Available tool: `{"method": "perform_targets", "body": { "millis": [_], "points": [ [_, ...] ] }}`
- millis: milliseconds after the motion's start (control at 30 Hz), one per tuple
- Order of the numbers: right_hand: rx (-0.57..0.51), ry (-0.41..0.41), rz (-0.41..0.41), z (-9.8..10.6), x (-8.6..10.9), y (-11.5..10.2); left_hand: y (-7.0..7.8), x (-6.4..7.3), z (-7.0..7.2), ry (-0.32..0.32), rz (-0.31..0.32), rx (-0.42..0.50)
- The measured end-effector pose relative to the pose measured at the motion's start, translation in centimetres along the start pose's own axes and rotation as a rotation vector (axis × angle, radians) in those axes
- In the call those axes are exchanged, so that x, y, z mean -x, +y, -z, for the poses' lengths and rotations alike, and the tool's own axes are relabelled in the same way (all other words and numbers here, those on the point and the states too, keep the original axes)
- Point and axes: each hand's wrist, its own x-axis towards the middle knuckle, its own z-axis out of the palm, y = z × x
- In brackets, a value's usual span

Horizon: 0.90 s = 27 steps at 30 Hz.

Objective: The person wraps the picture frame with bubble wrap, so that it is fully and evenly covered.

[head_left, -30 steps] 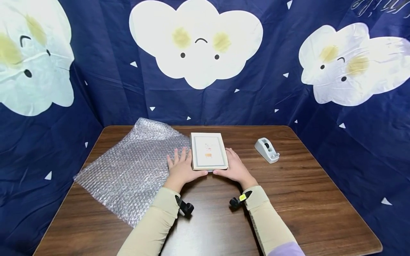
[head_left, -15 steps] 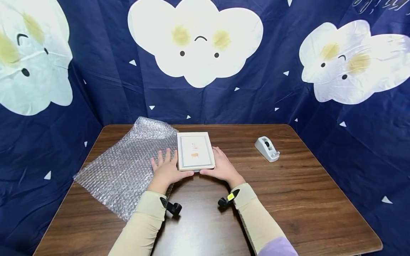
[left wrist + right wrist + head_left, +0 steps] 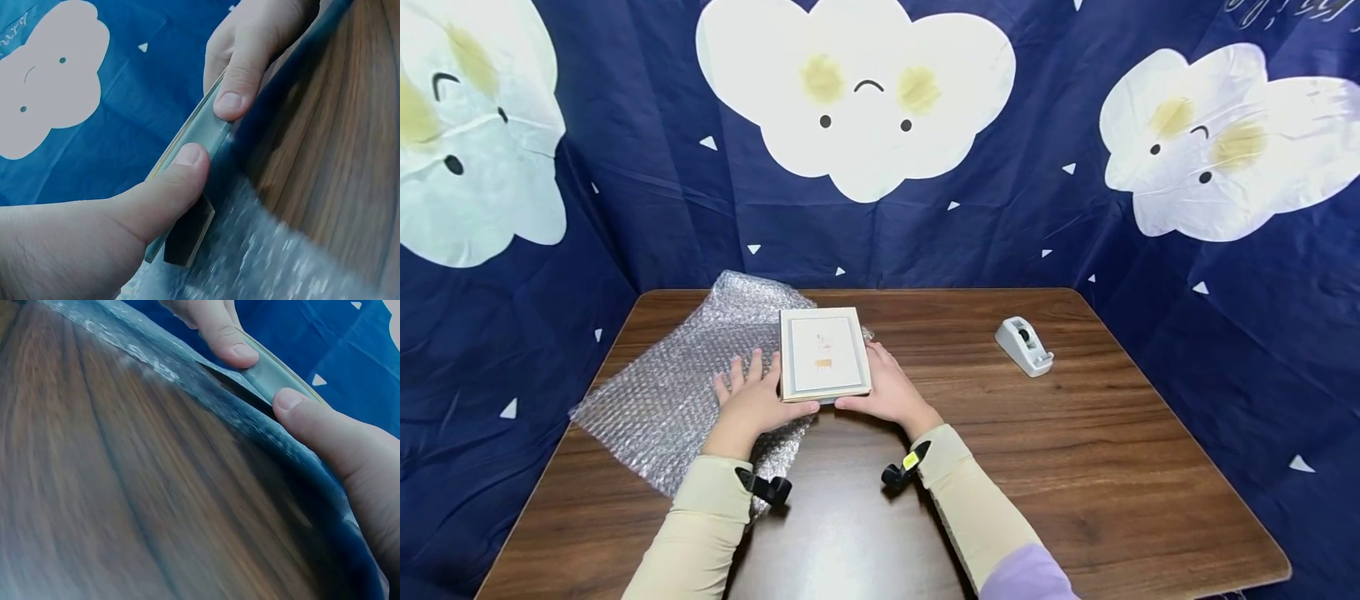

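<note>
A white picture frame (image 3: 824,354) with a grey-blue border and a small drawing faces up, held level over the bubble wrap (image 3: 662,392). My left hand (image 3: 751,407) grips its left side, the other fingers spread and the thumb along the near edge. On the opposite side my right hand (image 3: 891,390) holds it, its thumb also on the near edge. In the left wrist view the frame's pale green edge (image 3: 203,128) shows between both thumbs, and a dark brown flap (image 3: 189,234) juts out beneath it. Fingers under the frame are hidden.
The clear bubble wrap sheet lies spread over the left part of the brown wooden table (image 3: 1075,467). A white tape dispenser (image 3: 1025,347) stands toward the back right. Dark blue curtain (image 3: 880,242) with white clouds hangs behind and at both sides.
Both hands have carried the picture frame leftward, from beside the bubble wrap's right edge to over the sheet. The tape dispenser has stayed in place.
</note>
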Motion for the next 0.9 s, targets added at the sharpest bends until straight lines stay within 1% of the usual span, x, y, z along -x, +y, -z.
{"method": "perform_targets", "body": {
  "millis": [267,400,567,733,900],
  "points": [
    [0.021,-0.006,-0.004,-1.4,-1.1,-2.2,-2.6,1.1,1.2,0.0,0.003,0.015],
    [0.025,0.012,0.018,-2.1,-1.9,-3.2,-3.7,1.7,1.9,0.007,-0.003,0.022],
    [0.026,0.022,0.033,-3.3,-2.7,-4.6,-5.4,2.2,2.5,0.006,0.005,0.029],
    [0.025,0.014,0.005,-4.1,-3.2,-6.1,-7.0,2.7,3.0,0.009,0.004,0.028],
    [0.041,-0.012,-0.026,-4.6,-3.5,-7.2,-8.1,3.0,3.4,0.008,0.006,0.024]
  ]
}}
